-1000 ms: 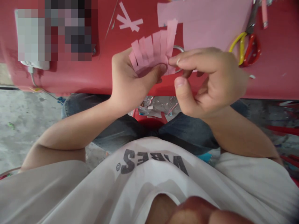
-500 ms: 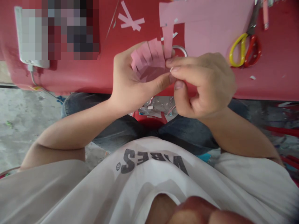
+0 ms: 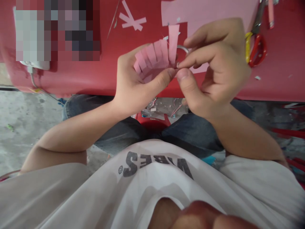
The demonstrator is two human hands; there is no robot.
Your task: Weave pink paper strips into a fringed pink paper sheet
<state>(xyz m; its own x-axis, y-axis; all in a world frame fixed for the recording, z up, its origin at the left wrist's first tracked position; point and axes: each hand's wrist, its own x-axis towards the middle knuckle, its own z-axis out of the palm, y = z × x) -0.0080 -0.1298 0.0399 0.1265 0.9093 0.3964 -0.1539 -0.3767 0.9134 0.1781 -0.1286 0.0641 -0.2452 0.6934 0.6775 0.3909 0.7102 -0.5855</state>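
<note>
My left hand [image 3: 135, 84] is closed around a curved band of pink paper strips [image 3: 152, 57], its thumb along the near edge. At the band's right end one pink strip [image 3: 173, 43] stands up, pointing away from me. My right hand [image 3: 214, 70] meets the left thumb at that end, thumb and index finger pinched together, the other fingers raised. A tiny whitish bit shows at the right fingertips; what they pinch is too small to make out. Behind them lies a pale ring-shaped object [image 3: 183, 48], partly hidden.
A pink paper sheet [image 3: 209, 9] lies on the red table [image 3: 71, 76]. Scissors [image 3: 257, 47] with yellow and red handles lie at right, partly behind my right hand. Loose pink strips [image 3: 132, 22] lie at the back. A white device [image 3: 35, 65] with a cable is at left.
My right hand has shifted slightly right and turned, its other fingers lifting away from the band. The upright strip's far end has swung a little right. My left hand keeps its hold.
</note>
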